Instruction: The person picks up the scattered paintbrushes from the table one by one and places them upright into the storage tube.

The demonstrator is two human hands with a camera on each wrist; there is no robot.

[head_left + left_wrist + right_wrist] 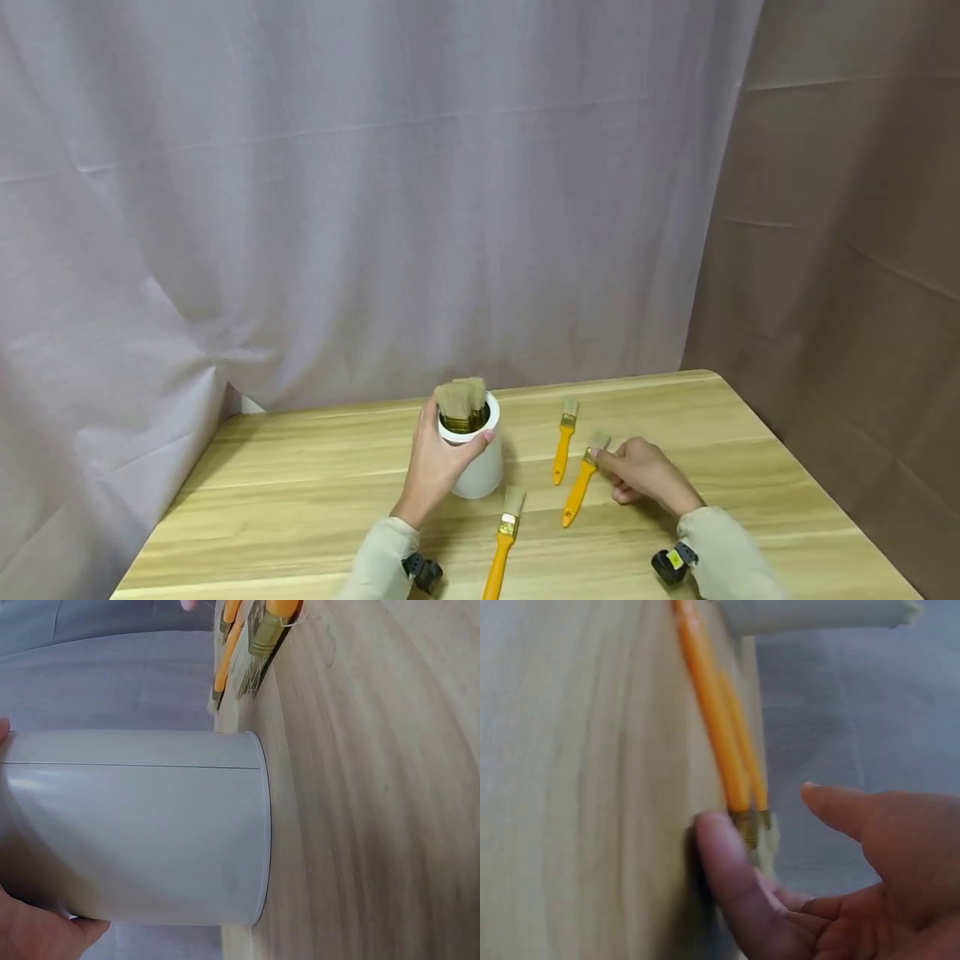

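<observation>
At a wooden table backed by a grey curtain, the left hand wraps its fingers and thumb around a white cup standing upright and filled with brushes, bristles up. Just in front of the cup lies a near brush with an orange handle. To its right, two more lie side by side, a far brush and a middle brush. The right hand, fingers loosely spread and gripping nothing, touches the ferrule end of the middle brush with a fingertip.
</observation>
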